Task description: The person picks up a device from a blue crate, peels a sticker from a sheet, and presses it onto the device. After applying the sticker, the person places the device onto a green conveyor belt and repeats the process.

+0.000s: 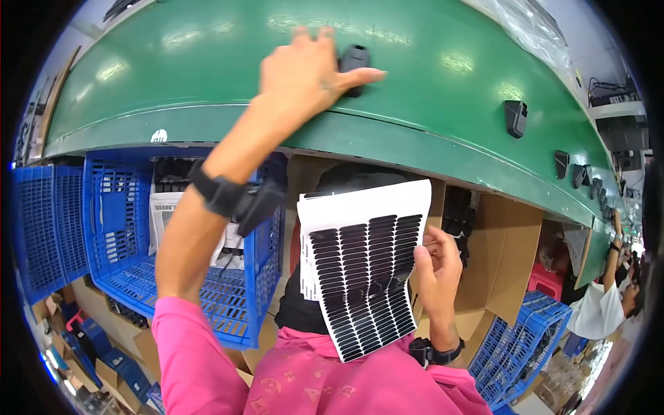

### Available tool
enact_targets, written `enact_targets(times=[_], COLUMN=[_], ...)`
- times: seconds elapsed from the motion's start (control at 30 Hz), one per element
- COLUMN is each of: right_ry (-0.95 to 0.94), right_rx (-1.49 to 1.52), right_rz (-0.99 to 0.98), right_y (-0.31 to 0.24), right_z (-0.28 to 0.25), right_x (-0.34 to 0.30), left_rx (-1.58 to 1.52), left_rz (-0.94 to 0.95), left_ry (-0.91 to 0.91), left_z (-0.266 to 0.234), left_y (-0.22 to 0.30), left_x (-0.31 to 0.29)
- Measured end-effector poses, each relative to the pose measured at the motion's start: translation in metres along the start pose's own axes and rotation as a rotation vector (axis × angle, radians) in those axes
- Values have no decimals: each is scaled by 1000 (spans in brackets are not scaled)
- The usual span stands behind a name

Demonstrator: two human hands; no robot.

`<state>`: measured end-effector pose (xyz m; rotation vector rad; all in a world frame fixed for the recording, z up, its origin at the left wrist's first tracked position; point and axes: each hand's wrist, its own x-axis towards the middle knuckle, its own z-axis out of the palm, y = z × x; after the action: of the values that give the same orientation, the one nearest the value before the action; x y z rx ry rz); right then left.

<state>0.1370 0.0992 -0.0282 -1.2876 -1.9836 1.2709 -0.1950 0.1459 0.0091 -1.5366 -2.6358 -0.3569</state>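
My left hand [308, 72] reaches up onto the green conveyor belt [207, 62] and grips a small black plastic part [354, 61] between thumb and fingers. My right hand [436, 266] stays low in front of my chest and pinches the right edge of a white sheet [363, 259] covered with rows of black oval stickers. The sheet hangs in front of my pink top. Both wrists wear black bands.
More small black parts [515, 117] ride the belt to the right. A blue plastic crate [117, 228] holding white and black items stands under the belt at left, open cardboard boxes [501, 256] at right. Another person in white [609, 304] works at far right.
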Motion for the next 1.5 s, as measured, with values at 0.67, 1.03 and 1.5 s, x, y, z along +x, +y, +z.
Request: enact_targets(times=[0.67, 1.03, 1.5], right_ry=[232, 128, 245], right_rx=[-240, -205, 29], right_rz=[-386, -429, -341], right_y=[-33, -36, -34], right_z=[51, 55, 23], right_x=[13, 14, 7], left_rx=[-1013, -1975, -1886], left_rz=[10, -344, -500], left_ry=[-234, -395, -463], left_z=[-25, -14, -21], left_y=[11, 34, 49], left_x=[-25, -188, -199])
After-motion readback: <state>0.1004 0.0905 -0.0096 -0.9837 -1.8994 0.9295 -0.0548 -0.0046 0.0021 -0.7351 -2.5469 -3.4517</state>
